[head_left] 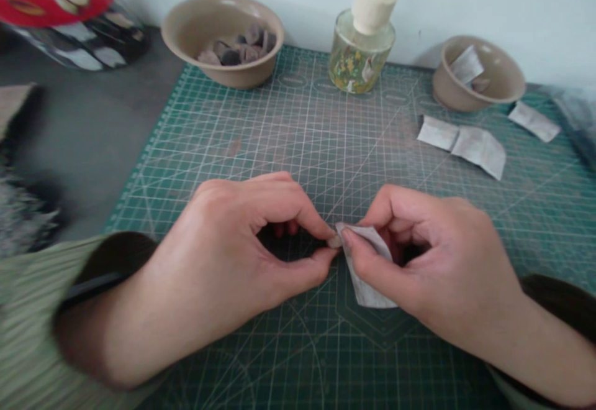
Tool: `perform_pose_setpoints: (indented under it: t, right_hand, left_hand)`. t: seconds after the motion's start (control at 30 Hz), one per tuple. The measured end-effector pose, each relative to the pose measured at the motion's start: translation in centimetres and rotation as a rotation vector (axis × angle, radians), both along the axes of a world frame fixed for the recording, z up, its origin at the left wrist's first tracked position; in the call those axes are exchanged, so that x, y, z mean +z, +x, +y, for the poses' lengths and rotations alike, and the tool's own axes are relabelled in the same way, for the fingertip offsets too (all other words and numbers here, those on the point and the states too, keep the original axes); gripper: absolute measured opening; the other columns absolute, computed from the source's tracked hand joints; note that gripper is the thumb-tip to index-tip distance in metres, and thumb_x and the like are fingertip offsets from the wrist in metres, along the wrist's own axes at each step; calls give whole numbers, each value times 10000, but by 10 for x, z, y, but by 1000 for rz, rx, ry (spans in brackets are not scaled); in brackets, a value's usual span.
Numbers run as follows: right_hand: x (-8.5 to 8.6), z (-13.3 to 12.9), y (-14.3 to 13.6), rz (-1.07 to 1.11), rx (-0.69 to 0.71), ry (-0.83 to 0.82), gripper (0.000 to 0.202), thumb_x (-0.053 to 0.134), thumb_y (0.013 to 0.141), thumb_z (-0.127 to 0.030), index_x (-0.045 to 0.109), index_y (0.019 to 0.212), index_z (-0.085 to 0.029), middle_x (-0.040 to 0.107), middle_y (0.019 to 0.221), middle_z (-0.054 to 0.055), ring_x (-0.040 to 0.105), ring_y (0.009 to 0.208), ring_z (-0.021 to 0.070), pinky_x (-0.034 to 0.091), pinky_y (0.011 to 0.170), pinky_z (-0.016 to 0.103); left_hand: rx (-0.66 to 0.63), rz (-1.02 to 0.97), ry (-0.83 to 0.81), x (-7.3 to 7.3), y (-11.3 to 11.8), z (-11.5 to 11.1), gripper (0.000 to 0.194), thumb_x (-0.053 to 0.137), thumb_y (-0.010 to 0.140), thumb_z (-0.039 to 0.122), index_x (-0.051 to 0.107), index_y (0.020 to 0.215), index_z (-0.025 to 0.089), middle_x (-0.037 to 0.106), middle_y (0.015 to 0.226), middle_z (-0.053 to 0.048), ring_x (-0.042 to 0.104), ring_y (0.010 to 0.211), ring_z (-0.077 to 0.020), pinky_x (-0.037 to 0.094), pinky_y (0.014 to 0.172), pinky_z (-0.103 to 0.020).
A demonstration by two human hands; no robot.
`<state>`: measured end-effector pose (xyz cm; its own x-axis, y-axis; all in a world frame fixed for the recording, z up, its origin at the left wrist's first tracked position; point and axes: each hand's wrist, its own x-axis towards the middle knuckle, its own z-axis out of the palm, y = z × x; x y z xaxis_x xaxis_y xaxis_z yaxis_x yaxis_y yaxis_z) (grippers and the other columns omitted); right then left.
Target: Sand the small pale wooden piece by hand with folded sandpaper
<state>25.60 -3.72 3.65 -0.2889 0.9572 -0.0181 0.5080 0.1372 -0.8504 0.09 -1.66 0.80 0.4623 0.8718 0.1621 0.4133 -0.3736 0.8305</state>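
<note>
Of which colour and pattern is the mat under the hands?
The mat is green, with a grid of pale lines; the head view shows it.

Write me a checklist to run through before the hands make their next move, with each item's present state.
1. Left hand has a pinch on the small pale piece: ok, between thumb and forefinger.
2. Right hand grips the pale slip: ok, thumb over its upper part.
3. Small piece separate from the slip: cannot tell, fingertips cover much of it.
4. Large bowl upright, lumps inside: ok.
5. Bottle upright and apart from both hands: ok.
6. All other slips inside the small bowl: not ok, some lie outside.
</note>
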Motion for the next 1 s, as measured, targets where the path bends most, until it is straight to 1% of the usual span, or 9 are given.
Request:
perform_pose_setpoints:
  t: [0.07,0.17,0.3,0.43,0.57,0.7,0.8,0.93,1.0]
  right_hand:
    - [0,0,0,-9,16,8,308,858,965,-164,638,780,-276,604,549,-116,473,420,66,305,429,248]
    - [0,0,0,-36,1,54,307,840,980,-154,634,788,-276,590,546,-122,469,416,62,295,438,255]
    - [0,0,1,-55,33,73,302,836,969,-146,631,792,-280,590,558,-120,491,412,70,315,449,264]
    - [0,0,1,-71,9,82,303,829,986,-158,629,797,-284,605,566,-112,510,419,79,350,465,269]
    - [0,0,2,-56,40,43,310,841,968,-143,628,792,-282,603,569,-119,516,420,76,372,473,258]
    - [-1,1,1,-45,4,57,313,840,990,-154,629,801,-286,596,570,-119,495,435,80,363,470,262]
    - [-1,2,1,-27,36,13,312,846,961,-142,633,780,-279,609,571,-117,514,438,73,356,462,249]
    - [0,3,1,-25,-8,38,301,849,984,-159,641,803,-280,610,583,-123,503,454,75,396,497,252]
    - [0,3,1,-18,9,10,311,858,978,-164,635,797,-284,618,582,-119,509,455,83,416,503,258]
  left_hand:
    - [5,2,5,0,1,0,133,945,1019,198,941,969,321,914,942,75,822,816,-148,601,768,-302]
    - [16,16,15,1,2,-1,123,942,1031,210,944,977,321,919,955,72,819,810,-147,591,755,-299]
    - [17,30,36,3,2,-3,129,937,1024,198,937,976,317,915,947,69,818,803,-149,587,746,-295]
    - [29,43,47,2,0,-3,118,927,1031,213,931,973,316,909,939,65,810,791,-155,592,756,-305]
    - [32,34,32,-2,2,-1,114,934,1020,221,942,978,326,898,930,78,799,788,-141,574,744,-299]
    - [43,38,30,-4,4,-1,113,929,1019,225,936,966,324,899,933,74,803,796,-148,571,737,-305]
    - [44,49,35,-2,5,-2,114,916,1020,224,938,976,327,897,930,74,797,786,-148,570,728,-303]
    - [43,67,45,2,4,-2,100,910,1036,251,934,974,324,898,931,69,799,783,-153,592,746,-302]
    - [43,78,46,3,3,-3,103,902,1043,254,932,973,323,900,933,66,803,783,-157,602,754,-302]
